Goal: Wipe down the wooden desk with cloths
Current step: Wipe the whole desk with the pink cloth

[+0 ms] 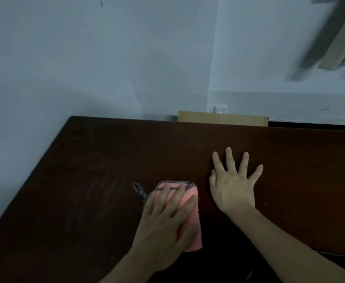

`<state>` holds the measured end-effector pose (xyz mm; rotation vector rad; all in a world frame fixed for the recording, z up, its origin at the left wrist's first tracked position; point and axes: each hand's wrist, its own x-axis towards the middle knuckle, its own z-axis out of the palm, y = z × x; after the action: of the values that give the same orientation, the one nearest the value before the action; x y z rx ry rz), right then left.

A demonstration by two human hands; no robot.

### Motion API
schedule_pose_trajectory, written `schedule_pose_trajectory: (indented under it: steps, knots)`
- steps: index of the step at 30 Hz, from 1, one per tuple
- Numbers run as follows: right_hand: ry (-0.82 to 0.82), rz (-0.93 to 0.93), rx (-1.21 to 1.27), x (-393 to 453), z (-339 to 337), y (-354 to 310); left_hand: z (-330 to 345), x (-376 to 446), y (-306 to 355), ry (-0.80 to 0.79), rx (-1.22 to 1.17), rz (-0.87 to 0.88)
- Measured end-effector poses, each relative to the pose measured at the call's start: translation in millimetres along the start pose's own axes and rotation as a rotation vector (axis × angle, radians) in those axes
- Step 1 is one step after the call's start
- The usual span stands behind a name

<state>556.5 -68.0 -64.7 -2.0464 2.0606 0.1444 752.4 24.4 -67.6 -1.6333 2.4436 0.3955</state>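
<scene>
A dark brown wooden desk (pixel 98 160) fills the lower part of the head view. A pink cloth (pixel 192 227) with a grey patterned trim and hanging loop lies flat on it near the front middle. My left hand (pixel 165 225) presses on the cloth with straight, spread fingers. My right hand (pixel 234 184) rests flat on the bare wood just right of the cloth, fingers spread, holding nothing. Faint streaks show on the desk's left half.
White walls meet in a corner behind the desk. A cardboard box (pixel 222 118) stands behind the desk's far edge, below a wall socket (pixel 220 109). Blurred boards (pixel 335 37) lean at the upper right. The desk's left edge runs diagonally toward me.
</scene>
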Motion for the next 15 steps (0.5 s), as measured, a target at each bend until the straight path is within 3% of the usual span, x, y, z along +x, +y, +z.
schedule_pose_trajectory:
  steps: [3, 7, 10, 15]
  knots:
    - [0.0, -0.007, 0.016, 1.4, 0.3, 1.1, -7.5, 23.7, -19.6, 0.06, -0.021, 0.003]
    - [0.017, -0.017, 0.005, 1.7, 4.0, 2.3, -21.3, 74.5, -39.3, 0.127, -0.043, -0.244]
    - [0.027, -0.024, 0.011, 3.0, 5.8, 1.6, -26.1, 93.8, -40.8, 0.144, -0.018, -0.337]
    - [0.03, -0.034, 0.01, 3.8, 5.0, 0.6, -21.9, 59.0, -15.7, 0.115, -0.055, -0.293]
